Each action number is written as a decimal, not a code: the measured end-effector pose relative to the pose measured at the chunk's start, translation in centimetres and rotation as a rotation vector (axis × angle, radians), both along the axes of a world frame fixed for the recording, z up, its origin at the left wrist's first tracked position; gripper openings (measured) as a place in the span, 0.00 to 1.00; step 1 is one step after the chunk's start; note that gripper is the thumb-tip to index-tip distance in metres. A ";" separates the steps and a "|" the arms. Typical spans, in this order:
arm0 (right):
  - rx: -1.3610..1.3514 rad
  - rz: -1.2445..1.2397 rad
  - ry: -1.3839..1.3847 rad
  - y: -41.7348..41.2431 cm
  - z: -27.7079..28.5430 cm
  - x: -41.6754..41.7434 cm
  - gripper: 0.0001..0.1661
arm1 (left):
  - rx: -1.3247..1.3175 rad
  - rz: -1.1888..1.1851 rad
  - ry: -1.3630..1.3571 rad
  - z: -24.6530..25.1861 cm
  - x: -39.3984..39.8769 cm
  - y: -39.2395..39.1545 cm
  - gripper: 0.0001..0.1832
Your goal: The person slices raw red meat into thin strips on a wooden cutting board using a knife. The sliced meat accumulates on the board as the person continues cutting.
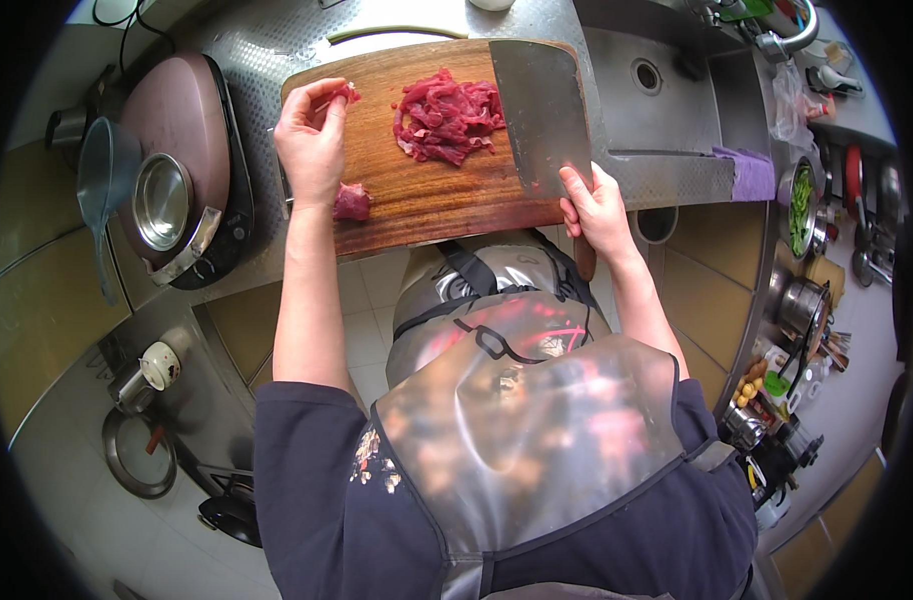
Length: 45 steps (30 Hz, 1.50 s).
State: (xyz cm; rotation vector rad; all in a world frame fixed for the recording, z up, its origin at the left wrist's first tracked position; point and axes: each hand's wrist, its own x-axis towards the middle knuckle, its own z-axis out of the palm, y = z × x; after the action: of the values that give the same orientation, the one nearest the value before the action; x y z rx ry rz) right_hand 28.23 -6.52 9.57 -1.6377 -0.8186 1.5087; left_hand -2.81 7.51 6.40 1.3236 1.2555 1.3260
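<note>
In my right hand (597, 206) is a cleaver (543, 112), gripped where the blade meets the wooden handle (585, 259). Its broad blade lies over the right end of a wooden cutting board (381, 202). My left hand (312, 135) pinches a small scrap of meat (346, 93) between thumb and fingers above the board's left side. A heap of sliced raw red meat (449, 116) rests mid-board, its right edge beside the blade. One larger chunk of meat (351, 202) sits near the front left, partly hidden by my left wrist.
At left a pink electric griddle (175, 105) carries a steel bowl (162, 201), with a blue plastic ladle (108, 172) alongside. A steel sink (636, 112) adjoins the board's right. A purple cloth (753, 174) hangs over its edge. Farther right stands a bowl of green vegetables (800, 206).
</note>
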 end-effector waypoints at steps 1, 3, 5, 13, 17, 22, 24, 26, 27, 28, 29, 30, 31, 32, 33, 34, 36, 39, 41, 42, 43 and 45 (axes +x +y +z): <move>-0.008 0.004 0.007 -0.1 0.0 -0.2 0.16 | 0.016 0.001 0.054 -1.5 0.6 -0.4 0.08; -0.010 0.007 0.004 -0.2 0.1 -0.6 0.16 | 0.058 -0.154 0.566 -3.1 1.3 -2.8 0.12; -0.003 0.018 0.005 -0.2 0.4 -0.8 0.16 | 0.216 -0.184 0.839 -4.1 1.7 -5.8 0.15; 0.028 0.069 -0.160 -0.8 0.7 -1.6 0.15 | 0.079 0.368 0.848 -4.0 -1.7 -13.3 0.28; 0.027 0.145 -0.176 -0.6 1.1 -2.8 0.15 | -0.246 0.408 0.719 -6.2 -5.0 -12.6 0.24; 0.075 0.310 -0.271 -0.2 0.9 -4.1 0.18 | -0.308 0.212 0.767 -5.5 -4.6 -9.7 0.13; 0.125 0.359 -0.318 -0.2 0.8 -4.5 0.18 | -0.338 0.118 0.705 -5.3 -4.2 -9.2 0.10; 0.176 0.393 -0.343 -0.3 0.2 -4.7 0.18 | -0.414 0.060 0.688 -4.7 -4.0 -9.7 0.11; 0.186 0.415 -0.362 -0.4 0.0 -4.7 0.19 | -0.509 0.046 0.643 -4.3 -3.9 -10.0 0.13; 0.205 0.409 -0.363 -0.5 -0.1 -4.8 0.17 | -0.497 0.033 0.513 -4.5 -4.0 -10.4 0.14; 0.218 0.425 -0.381 -0.6 -0.1 -4.8 0.16 | -0.485 0.020 0.383 -4.9 -4.3 -10.8 0.16; 0.231 0.436 -0.398 -0.6 0.0 -4.8 0.15 | -0.472 0.004 0.255 -4.9 -4.4 -11.2 0.19; 0.243 0.446 -0.420 -0.7 0.0 -4.7 0.14 | -0.452 -0.013 0.158 -3.8 -3.7 -11.3 0.21; 0.257 0.444 -0.443 -0.8 0.0 -4.7 0.13 | -0.432 -0.030 0.059 -2.3 -2.8 -11.5 0.24; 0.270 0.436 -0.463 -1.1 0.1 -4.5 0.12 | -0.412 -0.051 -0.034 -0.7 -2.1 -11.6 0.26; 0.285 0.437 -0.483 -1.1 0.2 -4.5 0.12 | -0.400 -0.091 -0.089 -0.1 -2.0 -11.9 0.30; 0.267 0.438 -0.480 -1.3 0.2 -4.3 0.12 | -0.328 -0.097 -0.138 0.9 -1.6 -12.5 0.31; 0.238 0.433 -0.474 -1.5 0.1 -3.9 0.12 | -0.238 -0.084 -0.095 1.9 -1.2 -13.1 0.28; 0.224 0.425 -0.476 -1.6 0.0 -3.7 0.12 | -0.185 -0.078 0.017 2.7 -0.8 -13.1 0.25; 0.223 0.421 -0.481 -1.7 -0.1 -3.7 0.12 | -0.182 -0.050 0.003 2.5 -0.7 -13.1 0.22; 0.221 0.418 -0.486 -1.7 -0.1 -3.6 0.12 | -0.173 -0.034 0.015 2.4 -0.5 -13.1 0.22; 0.226 0.409 -0.495 -1.9 -0.3 -3.5 0.12 | -0.157 -0.006 0.036 2.4 -0.2 -13.1 0.20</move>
State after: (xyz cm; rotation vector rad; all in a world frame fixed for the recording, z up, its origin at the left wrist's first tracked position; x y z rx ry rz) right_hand 24.76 -8.40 9.25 -1.7631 -1.6138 1.2121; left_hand -3.03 -5.62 8.78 1.2442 1.3508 1.1790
